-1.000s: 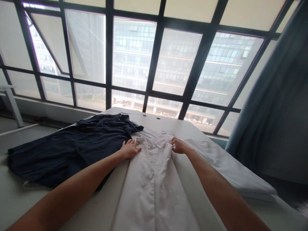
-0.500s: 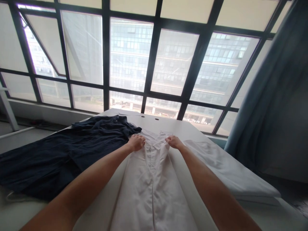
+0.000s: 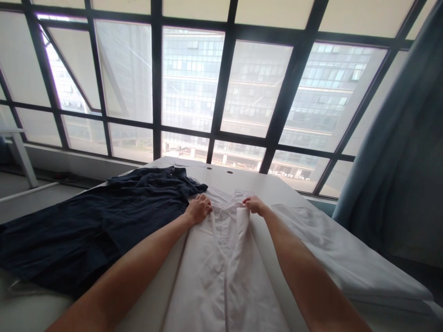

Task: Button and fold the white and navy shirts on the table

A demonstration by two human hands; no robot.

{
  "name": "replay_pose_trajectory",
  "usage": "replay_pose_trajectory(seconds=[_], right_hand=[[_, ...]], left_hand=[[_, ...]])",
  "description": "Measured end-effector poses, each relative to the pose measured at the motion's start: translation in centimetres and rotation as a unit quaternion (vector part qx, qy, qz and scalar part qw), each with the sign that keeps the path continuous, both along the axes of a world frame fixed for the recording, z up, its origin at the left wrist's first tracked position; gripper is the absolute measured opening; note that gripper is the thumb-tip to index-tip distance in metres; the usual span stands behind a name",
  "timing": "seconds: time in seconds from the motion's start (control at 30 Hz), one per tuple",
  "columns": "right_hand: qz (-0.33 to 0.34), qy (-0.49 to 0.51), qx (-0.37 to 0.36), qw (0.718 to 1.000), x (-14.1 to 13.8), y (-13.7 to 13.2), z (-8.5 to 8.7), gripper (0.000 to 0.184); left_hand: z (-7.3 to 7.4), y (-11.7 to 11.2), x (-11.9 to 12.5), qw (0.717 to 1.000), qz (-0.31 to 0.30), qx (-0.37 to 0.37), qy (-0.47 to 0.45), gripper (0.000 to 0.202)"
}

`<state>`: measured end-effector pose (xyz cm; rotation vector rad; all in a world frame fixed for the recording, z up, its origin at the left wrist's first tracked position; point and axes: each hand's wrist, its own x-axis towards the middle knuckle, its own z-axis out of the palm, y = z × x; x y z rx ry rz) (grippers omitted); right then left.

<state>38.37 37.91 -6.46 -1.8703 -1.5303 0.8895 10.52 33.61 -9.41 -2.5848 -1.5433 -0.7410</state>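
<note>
A white garment (image 3: 200, 272) lies stretched lengthwise toward me, with a long seam or opening down its middle and wrinkles near its upper part. At its upper left edge, my left hand (image 3: 198, 209) has its fingers closed on the fabric. Opposite, my right hand (image 3: 255, 205) pinches the upper right edge, where the cloth is raised in a rolled fold. Thin, crumpled white fabric spreads between and beyond both hands. Just left of my left hand lies a dark navy garment (image 3: 104, 221), its collar end reaching close to my fingers.
The white table (image 3: 270, 183) extends to a large black-framed window (image 3: 157, 92). Folded white cloth (image 3: 332, 251) lies along the right side. A blue-grey curtain (image 3: 387, 152) hangs at right. A white metal frame (image 3: 24, 159) stands at far left.
The view has shifted slightly, moving the scene a little right. My right hand has drawn the right edge of the white garment into a more raised fold. My left hand keeps its place on the fabric.
</note>
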Motion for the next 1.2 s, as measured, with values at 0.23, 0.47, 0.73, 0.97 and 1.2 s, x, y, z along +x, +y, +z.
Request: replay_pose_trajectory(seconds=[0.23,0.47,0.73,0.97,1.2], right_hand=[[0.077,-0.026,0.039,0.996,-0.3,0.2,-1.1,0.009],[0.071,-0.073,0.157,0.982,-1.2,0.7,-2.0,0.013],[0.054,-0.035,0.183,0.981,0.7,-1.1,-1.2,0.020],[0.173,-0.022,0.040,0.984,3.5,-2.6,-0.5,0.026],[0.194,-0.270,0.115,0.936,0.7,-1.8,-0.6,0.041]], left_hand=[[0.9,2.0,0.4,0.979,0.038,-0.153,-0.128,0.024],[2.6,5.6,1.0,0.957,0.051,-0.241,-0.154,0.038],[3.1,6.8,-0.7,0.939,0.012,-0.298,-0.173,0.024],[1.3,5.7,-2.3,0.965,-0.002,-0.231,-0.122,0.024],[1.8,4.4,-0.7,0.983,0.038,-0.158,-0.081,0.018]])
